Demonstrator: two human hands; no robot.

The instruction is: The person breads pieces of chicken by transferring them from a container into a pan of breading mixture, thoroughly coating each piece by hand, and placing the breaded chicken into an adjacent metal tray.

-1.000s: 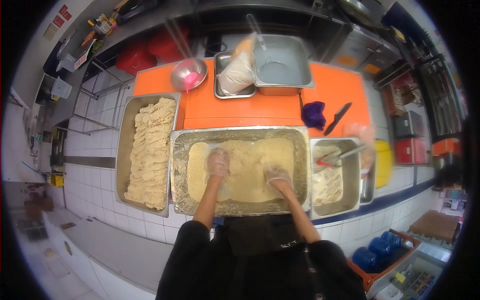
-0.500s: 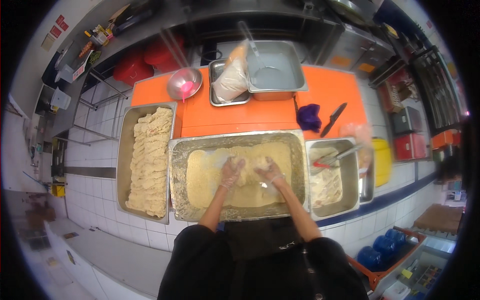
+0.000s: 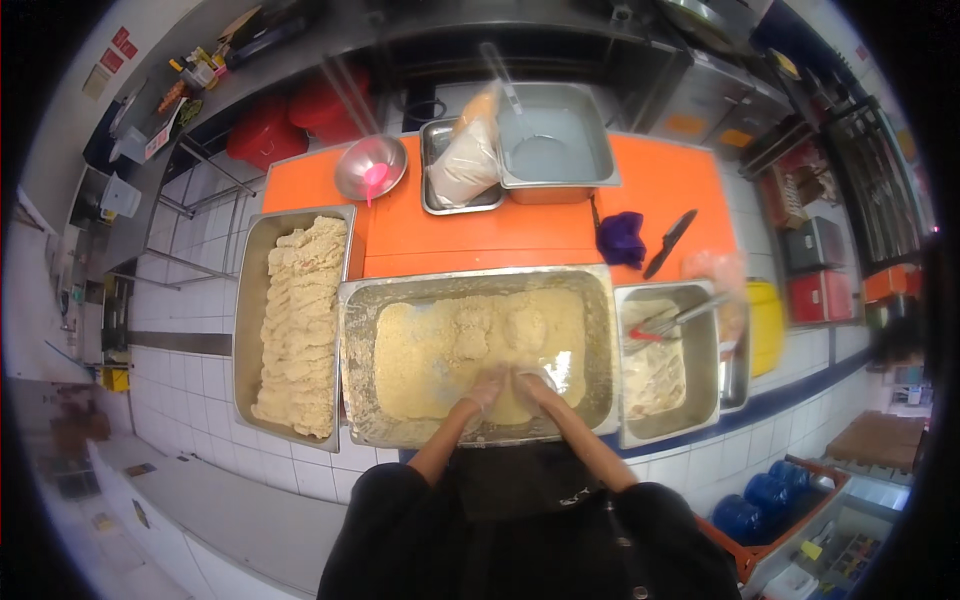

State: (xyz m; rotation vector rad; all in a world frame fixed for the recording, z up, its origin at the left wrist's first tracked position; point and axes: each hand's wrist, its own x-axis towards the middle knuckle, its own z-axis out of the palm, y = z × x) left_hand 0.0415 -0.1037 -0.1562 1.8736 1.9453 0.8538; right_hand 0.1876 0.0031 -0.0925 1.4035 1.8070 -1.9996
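Observation:
My left hand (image 3: 487, 388) and my right hand (image 3: 533, 386), both in clear gloves, are close together at the near side of a large metal pan (image 3: 354, 330). Their fingers reach forward into pale yellow breading (image 3: 410, 345), stretched out and partly sunk in it. Neither hand shows a piece of food in it. Just beyond them two coated lumps of food lie on the breading, a left lump (image 3: 472, 335) and a right lump (image 3: 526, 325). Breading covers both, so I cannot tell what is inside.
Rows of coated pieces (image 3: 300, 330) fill a left tray. At the right, a deep pan (image 3: 707, 400) has battered pieces and red-tipped tongs (image 3: 665, 325). The orange table (image 3: 440, 240) also bears a knife (image 3: 671, 243), a purple cloth (image 3: 621, 240), a bowl (image 3: 350, 175) and a water pan (image 3: 555, 165).
Both hands have come off the two lumps and drawn back toward me, closer together at the pan's near side. The lumps now lie uncovered on the breading.

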